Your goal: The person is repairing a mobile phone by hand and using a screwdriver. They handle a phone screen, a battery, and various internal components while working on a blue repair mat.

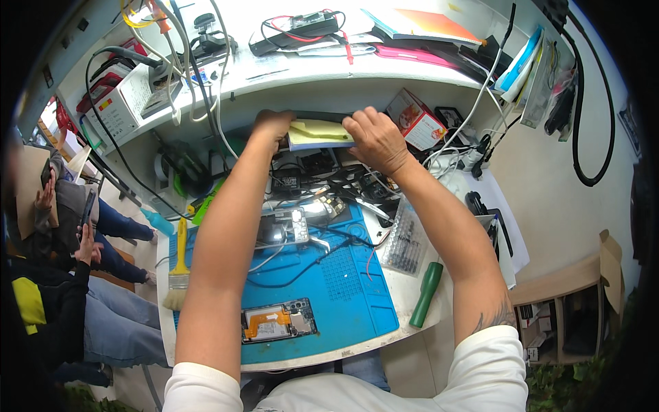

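Observation:
Both my arms reach to the back of the bench, under the shelf. There, a yellow pad of paper or packet with a bluish lower edge (pixel 316 133) is held between my hands. My left hand (pixel 273 126) is closed at its left end, with the fingertips partly hidden. My right hand (pixel 376 139) pinches its right end with curled fingers. A dark strip-like thing shows just behind it. Nearer to me, an opened phone with an orange flex cable (pixel 278 321) lies on a blue repair mat (pixel 367 312). Another phone-like silver part (pixel 292 225) rests farther up the mat.
Tangled cables and chargers (pixel 329 180) crowd the bench below my hands. A clear parts box (pixel 403 240) and a green handle (pixel 427 295) sit right; a yellow-handled brush (pixel 180 264) lies left. The shelf edge (pixel 295 81) overhangs. Two people are at the left.

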The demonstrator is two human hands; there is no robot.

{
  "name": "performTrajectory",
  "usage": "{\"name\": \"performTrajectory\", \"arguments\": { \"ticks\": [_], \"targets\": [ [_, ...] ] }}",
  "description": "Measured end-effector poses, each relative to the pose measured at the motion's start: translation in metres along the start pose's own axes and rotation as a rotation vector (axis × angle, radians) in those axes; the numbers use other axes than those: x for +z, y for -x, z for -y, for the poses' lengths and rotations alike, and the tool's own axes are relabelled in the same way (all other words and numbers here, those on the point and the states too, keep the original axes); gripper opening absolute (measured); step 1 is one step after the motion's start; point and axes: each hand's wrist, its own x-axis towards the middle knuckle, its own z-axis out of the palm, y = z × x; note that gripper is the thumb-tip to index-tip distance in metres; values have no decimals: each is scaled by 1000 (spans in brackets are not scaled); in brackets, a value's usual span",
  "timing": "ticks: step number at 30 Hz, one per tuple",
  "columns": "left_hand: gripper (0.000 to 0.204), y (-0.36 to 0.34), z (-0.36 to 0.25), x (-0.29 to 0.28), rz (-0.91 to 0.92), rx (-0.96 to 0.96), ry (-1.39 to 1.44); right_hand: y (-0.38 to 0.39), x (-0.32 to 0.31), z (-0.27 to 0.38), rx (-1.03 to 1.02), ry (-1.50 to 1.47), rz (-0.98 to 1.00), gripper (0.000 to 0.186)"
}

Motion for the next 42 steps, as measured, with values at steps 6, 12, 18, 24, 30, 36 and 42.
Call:
{"name": "performTrajectory", "arguments": {
  "ticks": [6, 12, 18, 24, 30, 36, 42],
  "targets": [
    [46, 44, -7, 8, -422, 469, -585, -2, 15, -7, 17, -58, 120, 60],
    [27, 125, -32, -31, -74, 662, -632, -18, 14, -15, 53, -118, 221, 38],
    [29, 125, -15, 1, 327, 610, -906, -33, 23, -31, 92, -171, 203, 27],
    [62, 89, 4, 60, 108, 515, -1208, -46, 17, -33, 194, -165, 422, 41],
    [82, 57, 3, 71, 233, 512, -1366, -49, 9, -31, 206, -167, 427, 33],
    [61, 70, -12, 73, 225, 528, -1350, -47, 12, -31, 225, -189, 364, 22],
    [34, 77, -13, 45, 228, 745, -1203, -48, 13, -32, 229, -181, 377, 22]
  ]
}}
